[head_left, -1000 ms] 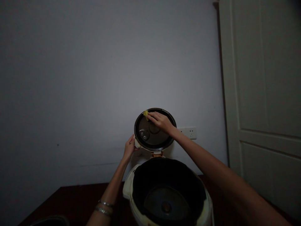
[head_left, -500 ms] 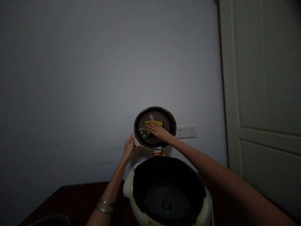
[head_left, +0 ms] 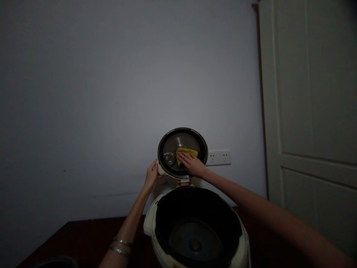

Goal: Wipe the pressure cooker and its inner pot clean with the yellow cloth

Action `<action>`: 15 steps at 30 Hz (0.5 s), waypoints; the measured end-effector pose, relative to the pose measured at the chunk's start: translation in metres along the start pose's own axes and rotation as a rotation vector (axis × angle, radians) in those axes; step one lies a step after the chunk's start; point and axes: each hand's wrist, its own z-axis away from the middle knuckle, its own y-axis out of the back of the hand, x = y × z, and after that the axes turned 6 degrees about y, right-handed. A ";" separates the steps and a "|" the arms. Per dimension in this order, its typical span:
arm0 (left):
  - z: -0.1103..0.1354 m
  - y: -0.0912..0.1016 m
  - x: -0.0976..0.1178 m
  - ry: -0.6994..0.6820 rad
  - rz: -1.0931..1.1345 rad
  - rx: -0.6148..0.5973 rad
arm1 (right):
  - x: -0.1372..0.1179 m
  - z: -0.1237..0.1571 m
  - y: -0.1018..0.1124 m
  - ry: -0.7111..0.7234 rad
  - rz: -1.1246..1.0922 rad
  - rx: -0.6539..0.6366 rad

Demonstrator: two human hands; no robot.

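Note:
A white rice cooker (head_left: 152, 223) stands open on a dark table, its inner cavity empty and dark. Its round hinged lid (head_left: 173, 143) stands upright, the metal inner plate facing me. My left hand (head_left: 152, 174) grips the lid's left edge, fingers closed on the rim. My right hand (head_left: 191, 163) lies flat on the lower middle of the inner plate, pressing a yellow cloth (head_left: 187, 152) against it. The cloth shows above my fingers. Two bracelets circle my left wrist.
A dark wooden table (head_left: 83, 238) carries the cooker. A white wall socket (head_left: 219, 157) sits on the wall just right of the lid. A white panelled door (head_left: 309, 111) fills the right side. A dark rounded object (head_left: 55, 262) shows at the bottom left edge.
My right hand has drawn the yellow cloth down from the lid's top edge to its lower middle. My left hand has kept its hold on the lid's left rim.

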 end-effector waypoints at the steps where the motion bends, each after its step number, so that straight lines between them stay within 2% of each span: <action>1: 0.000 0.000 0.000 0.000 -0.003 -0.002 | 0.002 -0.010 0.003 -0.023 0.008 0.005; 4: 0.002 0.001 0.000 -0.005 -0.010 -0.005 | 0.012 -0.037 0.013 -0.087 0.018 0.030; 7: 0.003 0.001 0.000 -0.024 -0.001 -0.010 | 0.023 -0.040 0.017 -0.118 0.013 0.056; 11: 0.002 0.002 -0.002 -0.011 0.019 -0.010 | 0.025 -0.007 0.012 -0.162 0.001 0.075; 15: 0.002 0.000 -0.001 -0.021 0.021 0.004 | 0.015 0.025 0.006 -0.102 -0.002 0.028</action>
